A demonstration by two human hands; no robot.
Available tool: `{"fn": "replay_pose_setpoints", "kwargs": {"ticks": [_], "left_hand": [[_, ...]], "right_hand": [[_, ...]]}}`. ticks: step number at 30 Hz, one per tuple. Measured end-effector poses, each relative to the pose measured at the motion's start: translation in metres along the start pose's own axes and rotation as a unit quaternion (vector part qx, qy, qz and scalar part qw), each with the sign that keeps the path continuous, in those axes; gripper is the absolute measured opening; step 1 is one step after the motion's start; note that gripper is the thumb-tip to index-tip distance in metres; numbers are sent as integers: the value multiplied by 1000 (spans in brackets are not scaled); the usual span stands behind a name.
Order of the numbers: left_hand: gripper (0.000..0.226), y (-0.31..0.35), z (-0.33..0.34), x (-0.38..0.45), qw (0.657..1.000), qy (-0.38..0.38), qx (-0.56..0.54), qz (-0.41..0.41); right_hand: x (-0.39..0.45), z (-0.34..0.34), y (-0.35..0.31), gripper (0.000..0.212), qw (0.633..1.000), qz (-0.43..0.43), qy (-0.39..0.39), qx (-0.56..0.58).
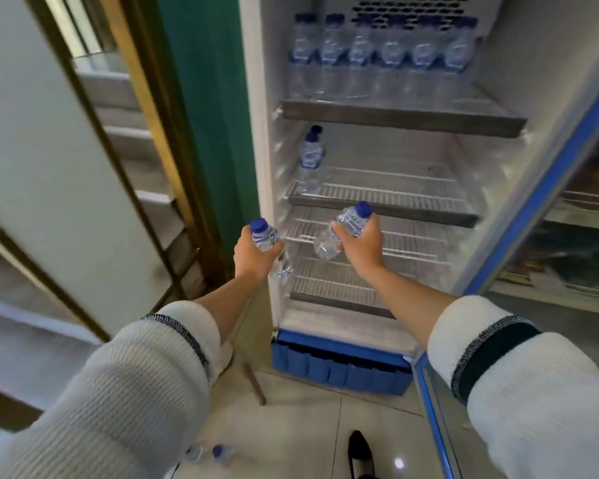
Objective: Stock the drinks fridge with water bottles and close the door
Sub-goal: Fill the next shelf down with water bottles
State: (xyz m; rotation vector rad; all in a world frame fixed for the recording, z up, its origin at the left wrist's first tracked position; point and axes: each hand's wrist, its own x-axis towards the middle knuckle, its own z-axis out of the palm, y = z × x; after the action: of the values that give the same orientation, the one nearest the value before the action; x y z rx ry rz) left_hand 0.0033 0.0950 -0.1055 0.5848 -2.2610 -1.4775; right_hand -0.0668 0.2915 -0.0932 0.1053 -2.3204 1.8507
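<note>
- Both white knit sleeves fill the bottom of the view, forearms reaching out toward the open fridge.
- Left hand has its fingers wrapped round a water bottle, blue cap up, right at the fridge's left front edge.
- Right hand grips a second bottle around its upper part, tilted with the cap up and to the right, held over the lower wire shelves.
- Middle shelf has bottles at its far left, looks like two, one behind the other.
- Top shelf carries a row of bottles along the back.
- Fridge door, blue-edged, is swung open on the right.
- Couple more spare bottles lie on the tiled floor, near a dark shoe.
</note>
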Motion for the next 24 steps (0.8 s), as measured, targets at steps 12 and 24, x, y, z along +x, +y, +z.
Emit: {"fn": "replay_pose_setpoints", "kwargs": {"ticks": [12,24], "left_hand": [[64,108,124,83,984,103,-91,115],[56,116,165,122,974,188,-77,103]], "right_hand": [[163,-43,2,44,996,-55,23,68],[257,-8,7,53,980,-127,-141,-61]]}}
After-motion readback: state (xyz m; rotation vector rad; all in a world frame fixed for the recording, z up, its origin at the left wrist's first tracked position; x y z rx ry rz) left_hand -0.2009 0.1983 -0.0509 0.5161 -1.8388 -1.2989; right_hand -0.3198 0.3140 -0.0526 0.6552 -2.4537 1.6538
